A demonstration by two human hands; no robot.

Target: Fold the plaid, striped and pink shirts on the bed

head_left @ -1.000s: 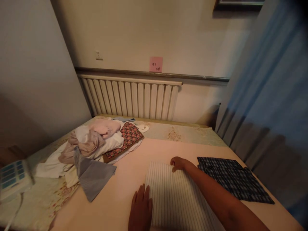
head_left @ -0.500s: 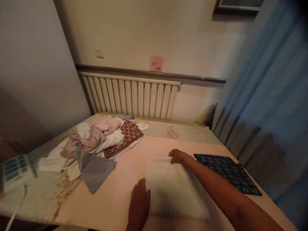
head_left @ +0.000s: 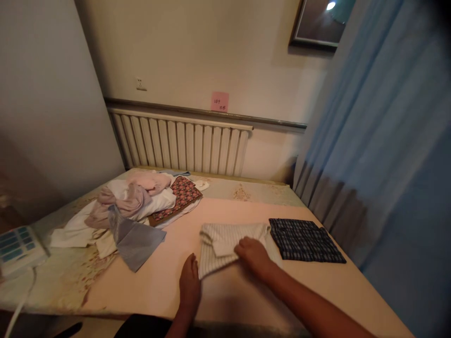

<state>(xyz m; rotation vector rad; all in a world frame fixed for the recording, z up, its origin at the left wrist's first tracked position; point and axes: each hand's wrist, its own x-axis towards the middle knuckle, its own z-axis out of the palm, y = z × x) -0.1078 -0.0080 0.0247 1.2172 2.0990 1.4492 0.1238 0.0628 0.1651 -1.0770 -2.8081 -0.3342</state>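
Note:
A white cloth with thin dark stripes (head_left: 216,263) lies partly doubled over on the pink sheet. My right hand (head_left: 254,256) is closed on the folded-over part, near its front edge. Against the cloth's left edge stands my left hand (head_left: 190,281), its fingers stretched out and its thumb side toward the cloth; whether it presses on the fabric is hard to tell. Just right of the striped cloth, a dark checked cloth (head_left: 305,240) lies flat and folded.
On the left, a heap holds a mauve garment (head_left: 123,204), a grey cloth (head_left: 136,244) and a red patterned cloth (head_left: 181,197). A white device with blue-green panels (head_left: 19,246) sits at the far left. A radiator (head_left: 183,143) and blue curtain (head_left: 355,141) border the bed.
My right hand has come from the striped cloth's far edge toward me, folding the cloth over. My left hand stays at its left edge. The view has shifted slightly.

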